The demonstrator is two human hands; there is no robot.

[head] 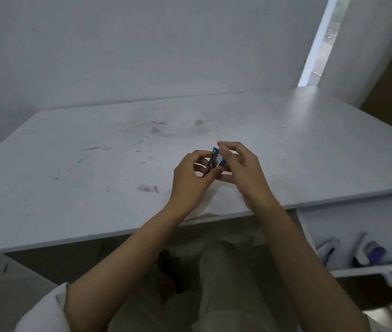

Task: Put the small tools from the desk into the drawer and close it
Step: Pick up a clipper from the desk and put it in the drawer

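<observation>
Above the middle of the white desk [94, 188] both my hands meet on a small tool. My left hand [190, 180] pinches a thin dark metal piece [210, 164] that points down toward the desk. My right hand [240, 166] holds a small blue and white packet [221, 160] pressed against that piece, with thumb and forefinger raised over its top. Whether the two parts are joined is not clear. Under the desk's right end the white drawer [358, 212] stands pulled open, with several blurred small tools [370, 252] lying along its front.
The desk top is smudged with dark marks and stands against a white wall. A pale cloth or paper [204, 204] lies under my wrists at the front edge. My knees are under the desk. A bright window gap [322, 44] is at the back right.
</observation>
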